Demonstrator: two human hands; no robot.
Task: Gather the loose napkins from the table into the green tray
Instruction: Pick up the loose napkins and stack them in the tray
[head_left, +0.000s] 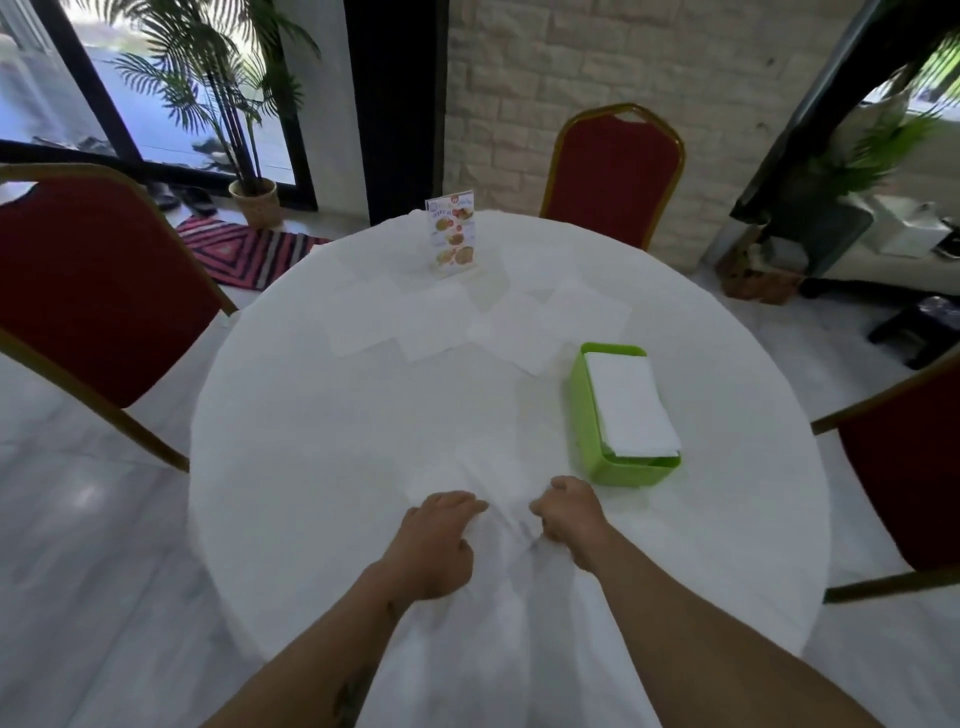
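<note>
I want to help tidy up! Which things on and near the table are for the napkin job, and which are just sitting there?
For the job:
loose napkins spread across the far side of the table
green tray, already holding a stack of napkins
left hand and right hand, both at the near edge

Just there:
menu stand
red chairs
potted palm
striped rug
</note>
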